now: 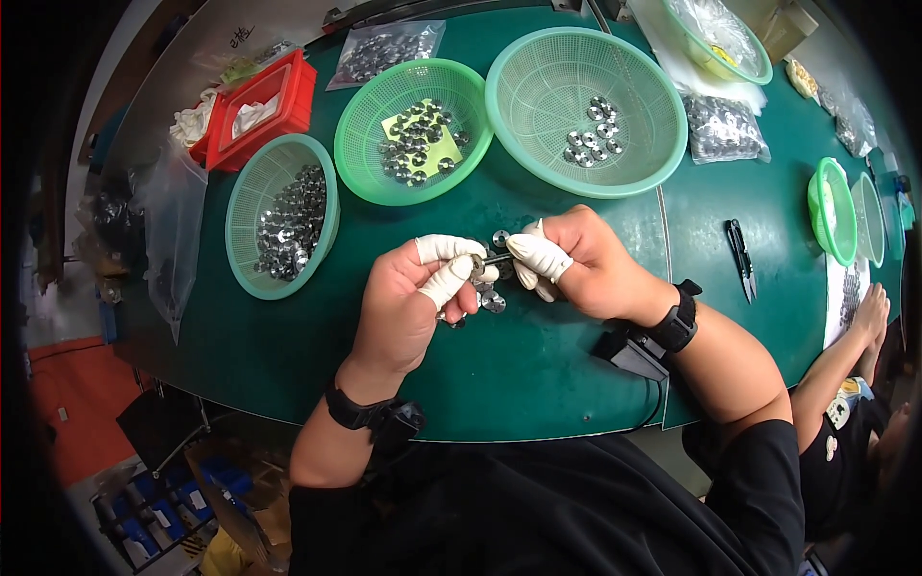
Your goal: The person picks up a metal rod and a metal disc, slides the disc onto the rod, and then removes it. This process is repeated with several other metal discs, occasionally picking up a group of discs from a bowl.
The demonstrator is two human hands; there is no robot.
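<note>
My left hand (pixel 394 298), white finger cots on its fingertips, pinches a small round metal part (pixel 477 268) above the table. From the right, my right hand (pixel 597 264), also in finger cots, grips a thin dark rod-like tool (pixel 497 258) whose tip meets the part. The tool's other end is hidden in the fingers. Under and between my hands lie several loose metal discs (pixel 493 301) with centre holes, partly covered by my fingers.
Beyond my hands stand a small green basket (pixel 236 213) heaped with metal parts, a green basket (pixel 351 144) with discs on yellow paper, and a larger basket (pixel 519 163) with several discs. Black snips (pixel 740 257) lie right. A red box (pixel 302 96) stands left; a co-worker's hands (pixel 869 317) rest far right.
</note>
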